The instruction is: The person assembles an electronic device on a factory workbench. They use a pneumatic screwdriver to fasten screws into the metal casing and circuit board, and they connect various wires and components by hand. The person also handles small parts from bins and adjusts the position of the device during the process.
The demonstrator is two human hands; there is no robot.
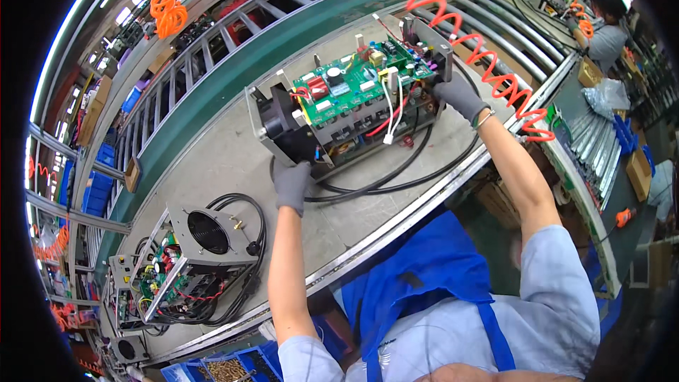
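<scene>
An uncased electrical machine (353, 113) stands tilted across the bench ahead of me, with grey end panels and a black fan at its left end. A large green circuit board (350, 92) with red, white and black parts covers its top. My left hand (291, 185), in a grey glove, is closed on the lower front corner of the left panel, its fingertips hidden underneath. At the right end, my right hand (461, 99), also gloved, grips the panel's lower edge. White and red wires (391, 117) hang down the front. A thick black cable (417, 180) loops beneath the machine.
A second uncased machine (205, 240) with a coiled black cable sits at the left on the bench (212, 170). A red coiled air hose (488, 64) hangs near my right arm. Roller conveyors (509, 32) run behind and right. Another person (607, 35) works at far right.
</scene>
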